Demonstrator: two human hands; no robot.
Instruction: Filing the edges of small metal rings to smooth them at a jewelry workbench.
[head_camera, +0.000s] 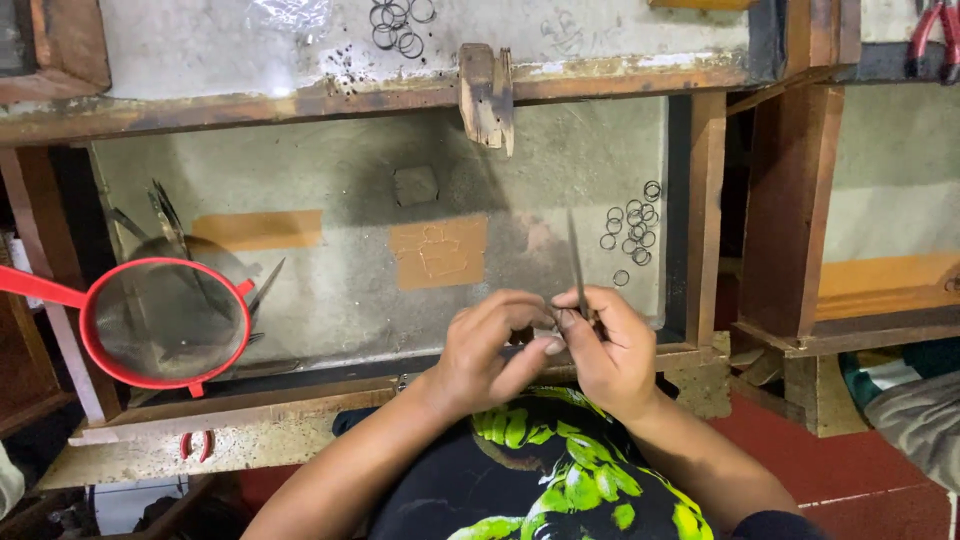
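Observation:
My right hand (610, 350) grips a thin dark metal tool (577, 262) that points up over the open drawer. My left hand (492, 345) meets it fingertip to fingertip, pinching something tiny that I cannot make out. Both hands hover above the drawer's front edge (330, 385), over my lap. A cluster of small dark wire rings (632, 228) lies on the drawer floor just beyond my right hand.
A red-rimmed mesh sieve (165, 322) rests in the drawer at left, with metal tools (168, 218) behind it. More rings (398, 26) lie on the bench top beside a wooden peg (487, 92). Red-handled pliers (935, 35) sit at the top right.

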